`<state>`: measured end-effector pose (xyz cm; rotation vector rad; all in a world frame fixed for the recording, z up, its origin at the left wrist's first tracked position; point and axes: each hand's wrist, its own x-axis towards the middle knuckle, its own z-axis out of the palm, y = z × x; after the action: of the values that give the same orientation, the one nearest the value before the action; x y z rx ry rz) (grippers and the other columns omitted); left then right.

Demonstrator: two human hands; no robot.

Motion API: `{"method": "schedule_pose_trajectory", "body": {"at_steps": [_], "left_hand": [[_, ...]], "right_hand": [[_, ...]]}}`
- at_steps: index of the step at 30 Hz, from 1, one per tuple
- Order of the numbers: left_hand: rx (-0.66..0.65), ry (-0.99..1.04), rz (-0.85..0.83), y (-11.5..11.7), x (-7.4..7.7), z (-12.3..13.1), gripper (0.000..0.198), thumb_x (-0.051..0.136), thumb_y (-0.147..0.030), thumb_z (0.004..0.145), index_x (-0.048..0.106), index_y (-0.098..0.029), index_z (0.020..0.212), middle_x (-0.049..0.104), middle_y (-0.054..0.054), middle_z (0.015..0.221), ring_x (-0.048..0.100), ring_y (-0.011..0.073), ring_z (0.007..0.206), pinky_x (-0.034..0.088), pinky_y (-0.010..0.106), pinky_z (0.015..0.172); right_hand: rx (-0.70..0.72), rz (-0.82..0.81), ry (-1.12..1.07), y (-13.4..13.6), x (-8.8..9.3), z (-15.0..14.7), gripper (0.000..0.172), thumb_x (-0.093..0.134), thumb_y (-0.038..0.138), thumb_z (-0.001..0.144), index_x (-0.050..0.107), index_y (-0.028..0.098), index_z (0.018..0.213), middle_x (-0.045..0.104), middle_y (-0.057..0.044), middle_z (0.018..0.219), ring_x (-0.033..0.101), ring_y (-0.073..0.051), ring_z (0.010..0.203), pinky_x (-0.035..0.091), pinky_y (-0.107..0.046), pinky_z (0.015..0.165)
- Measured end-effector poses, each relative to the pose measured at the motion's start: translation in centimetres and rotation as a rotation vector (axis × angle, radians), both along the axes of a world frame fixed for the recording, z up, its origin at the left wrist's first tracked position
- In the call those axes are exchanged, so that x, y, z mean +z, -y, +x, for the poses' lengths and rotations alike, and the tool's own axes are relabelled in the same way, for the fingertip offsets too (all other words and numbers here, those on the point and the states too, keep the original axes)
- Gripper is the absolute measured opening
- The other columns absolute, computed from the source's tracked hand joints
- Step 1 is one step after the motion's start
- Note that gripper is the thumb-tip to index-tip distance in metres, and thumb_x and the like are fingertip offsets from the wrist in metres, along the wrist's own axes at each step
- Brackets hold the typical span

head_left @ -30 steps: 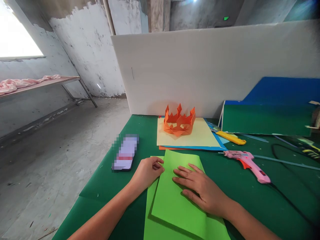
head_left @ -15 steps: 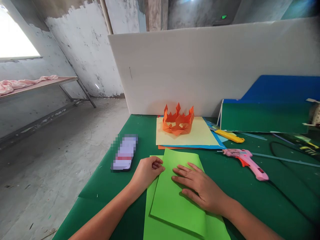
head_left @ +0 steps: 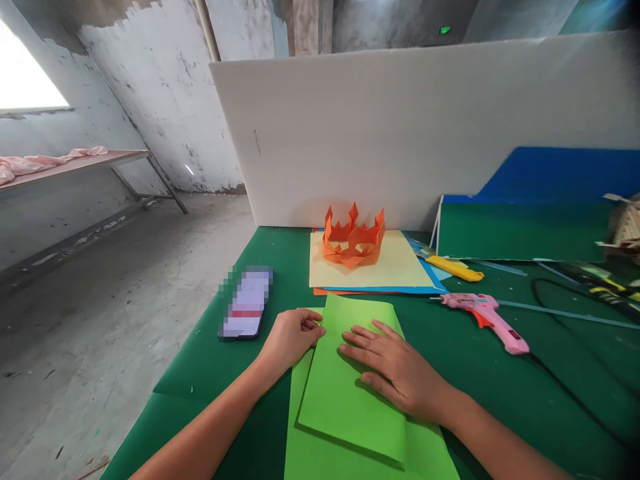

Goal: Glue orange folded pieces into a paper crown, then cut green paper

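Observation:
A folded sheet of light green paper [head_left: 345, 407] lies slightly askew over another light green sheet [head_left: 310, 460] at the table's near side. My left hand [head_left: 294, 337] is closed, thumb and fingers pinching the folded paper's left edge near its upper part. Spread fingers of my right hand [head_left: 393, 373] rest flat on top of the folded paper, toward its right side. Beyond the hands, an orange paper crown [head_left: 353, 250] stands on a pale yellow sheet [head_left: 410, 267], which covers blue and orange sheets.
A phone [head_left: 247, 303], partly pixelated, lies left of the hands. To the right are a pink glue gun [head_left: 493, 319] with a black cord and a yellow utility knife [head_left: 455, 268]. A white board [head_left: 375, 133] rises behind the green table [head_left: 200, 400]; a green panel [head_left: 520, 230] leans at right.
The view has shifted slightly, moving everything a little left and up in the picture. Both hands keep nearly the same positions on the green paper.

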<state>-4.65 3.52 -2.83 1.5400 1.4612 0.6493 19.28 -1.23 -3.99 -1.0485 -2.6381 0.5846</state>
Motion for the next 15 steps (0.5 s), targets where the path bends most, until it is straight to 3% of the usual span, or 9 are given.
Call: {"method": "schedule_pose_trajectory", "body": {"at_steps": [9, 15], "left_hand": [[-0.005, 0.018, -0.025, -0.2, -0.4, -0.2, 0.025, 0.068, -0.034, 0.070, 0.068, -0.015, 0.087, 0.069, 0.003, 0.071, 0.063, 0.0161, 0.057, 0.049, 0.027, 0.056], [-0.030, 0.045, 0.035, 0.0, -0.6, -0.3, 0.025, 0.066, -0.033, 0.072, 0.060, -0.019, 0.092, 0.066, -0.002, 0.065, 0.063, 0.0155, 0.056, 0.047, 0.025, 0.054]], "right_hand": [[-0.051, 0.118, -0.055, 0.0, -0.2, 0.8, 0.052, 0.041, 0.040, 0.098, 0.032, 0.031, 0.148, 0.041, -0.004, 0.149, 0.034, -0.025, 0.139, 0.021, -0.056, 0.114], [-0.125, 0.144, 0.010, -0.7, -1.1, 2.0, 0.045, 0.039, 0.037, 0.099, 0.040, 0.032, 0.144, 0.041, -0.003, 0.149, 0.034, -0.026, 0.139, 0.024, -0.058, 0.113]]}}
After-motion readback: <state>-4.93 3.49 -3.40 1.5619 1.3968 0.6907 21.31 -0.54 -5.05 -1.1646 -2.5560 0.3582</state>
